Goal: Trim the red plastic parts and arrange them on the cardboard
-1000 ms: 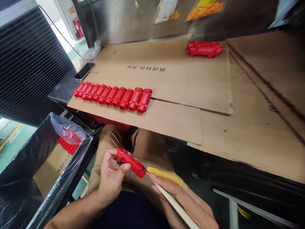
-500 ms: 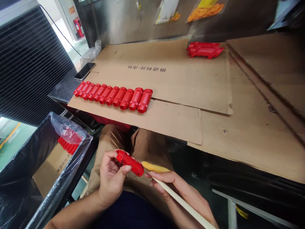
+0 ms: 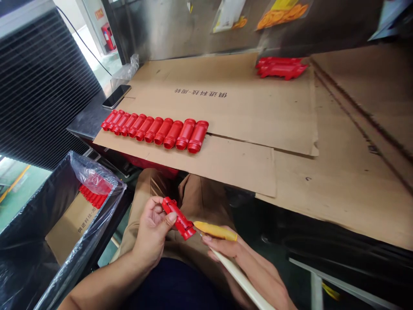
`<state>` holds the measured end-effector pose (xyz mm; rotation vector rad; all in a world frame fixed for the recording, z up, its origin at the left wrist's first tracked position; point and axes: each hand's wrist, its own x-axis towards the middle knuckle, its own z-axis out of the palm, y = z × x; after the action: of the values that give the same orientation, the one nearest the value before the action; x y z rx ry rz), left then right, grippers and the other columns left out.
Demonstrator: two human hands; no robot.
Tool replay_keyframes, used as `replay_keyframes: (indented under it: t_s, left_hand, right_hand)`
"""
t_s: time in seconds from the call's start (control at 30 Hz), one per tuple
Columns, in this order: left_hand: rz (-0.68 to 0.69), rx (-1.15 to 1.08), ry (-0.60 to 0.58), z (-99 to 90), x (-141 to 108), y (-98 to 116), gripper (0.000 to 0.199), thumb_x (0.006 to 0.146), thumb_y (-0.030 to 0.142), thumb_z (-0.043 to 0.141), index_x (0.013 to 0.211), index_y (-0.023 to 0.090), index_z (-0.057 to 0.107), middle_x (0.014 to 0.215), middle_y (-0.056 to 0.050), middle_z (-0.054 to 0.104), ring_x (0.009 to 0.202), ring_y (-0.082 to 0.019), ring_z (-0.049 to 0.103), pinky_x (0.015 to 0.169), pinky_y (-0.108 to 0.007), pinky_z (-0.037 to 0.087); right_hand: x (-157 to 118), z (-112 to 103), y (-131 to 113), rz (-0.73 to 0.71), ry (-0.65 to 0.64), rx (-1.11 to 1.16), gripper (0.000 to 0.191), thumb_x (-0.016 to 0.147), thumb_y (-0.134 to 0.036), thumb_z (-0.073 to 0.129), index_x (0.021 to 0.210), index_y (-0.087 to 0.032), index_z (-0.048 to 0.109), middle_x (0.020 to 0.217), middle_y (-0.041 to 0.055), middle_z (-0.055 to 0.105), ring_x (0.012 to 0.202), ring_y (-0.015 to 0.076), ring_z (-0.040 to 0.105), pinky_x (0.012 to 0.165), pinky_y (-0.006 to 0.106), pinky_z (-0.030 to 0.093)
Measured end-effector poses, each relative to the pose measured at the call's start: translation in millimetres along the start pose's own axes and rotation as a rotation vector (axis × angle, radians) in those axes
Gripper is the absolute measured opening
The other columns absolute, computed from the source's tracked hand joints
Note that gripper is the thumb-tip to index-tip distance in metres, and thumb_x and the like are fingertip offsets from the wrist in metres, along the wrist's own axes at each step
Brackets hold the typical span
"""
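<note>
Gripping the red part (image 3: 178, 218) between thumb and fingers, your left hand (image 3: 154, 226) keeps it on your side of the row of red tubes (image 3: 158, 131), above your lap. Your right hand (image 3: 234, 252), one finger in a yellow cover (image 3: 216, 231), clasps a pale-handled tool (image 3: 240, 275), its tip at the part's near end. The phone (image 3: 116, 96) lies just beyond the row's left end; more red pieces (image 3: 282, 68) sit beyond its right end.

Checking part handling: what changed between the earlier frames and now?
The left hand has rolled the red part and swung its tool-side end slightly toward the body. The right hand still holds the pale-handled tool at that end. Nothing was picked up or released. The red row and phone stayed put.
</note>
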<state>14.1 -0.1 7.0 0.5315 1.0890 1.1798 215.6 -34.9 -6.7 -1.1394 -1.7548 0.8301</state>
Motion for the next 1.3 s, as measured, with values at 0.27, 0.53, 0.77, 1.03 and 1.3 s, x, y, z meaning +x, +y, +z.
replay_keyframes:
  t_s: [0.27,0.53,0.77,1.03,1.3]
  left_hand:
    - [0.032,0.040,-0.056,-2.2,1.0,-4.9,0.041,0.079,0.034,0.090,0.102,0.020,0.059,0.088,0.001,0.066,0.079,-0.010,0.061,0.073,-0.022,0.052]
    - [0.167,0.089,-0.115,-4.6,-0.5,-4.9,0.038,0.081,0.033,0.088,0.105,0.021,0.061,0.096,-0.003,0.070,0.089,-0.014,0.067,0.081,-0.026,0.055]
    - [0.181,0.149,-0.127,-7.9,-0.6,-5.1,0.038,0.086,0.036,0.083,0.114,0.022,0.062,0.103,-0.006,0.072,0.093,-0.017,0.069,0.082,-0.029,0.056]
    - [0.184,0.180,-0.128,-7.9,-2.5,-4.5,0.039,0.086,0.038,0.083,0.114,0.022,0.062,0.104,-0.006,0.071,0.093,-0.018,0.070,0.083,-0.029,0.056]
    - [0.192,0.203,-0.119,-9.0,-2.9,-5.4,0.039,0.084,0.040,0.084,0.111,0.023,0.063,0.101,-0.006,0.072,0.090,-0.019,0.069,0.082,-0.031,0.057]
  right_hand:
    - [9.2,-3.2,-7.7,0.036,0.022,0.034,0.021,0.095,-0.016,0.067,0.109,-0.030,0.074,0.103,0.0001,0.083,0.089,0.0159,0.081,0.087,0.020,0.064]
    - [23.8,-6.5,-14.7,0.402,0.094,0.433,0.025,0.096,-0.047,0.071,0.096,-0.022,0.078,0.078,0.0057,0.078,0.069,0.0188,0.077,0.067,0.025,0.067]
    - [19.0,-15.9,-20.6,0.349,0.089,0.195,0.026,0.096,-0.048,0.070,0.091,-0.026,0.081,0.070,0.0020,0.072,0.061,0.0148,0.069,0.058,0.020,0.059]
    - [5.8,-10.1,-6.3,0.277,0.064,0.059,0.024,0.098,-0.045,0.067,0.096,-0.026,0.082,0.080,0.0040,0.075,0.065,0.0157,0.071,0.061,0.022,0.060]
    - [16.7,-13.3,-17.7,0.255,0.049,0.052,0.019,0.097,-0.042,0.068,0.094,-0.028,0.081,0.078,0.0023,0.075,0.064,0.0156,0.071,0.064,0.023,0.061]
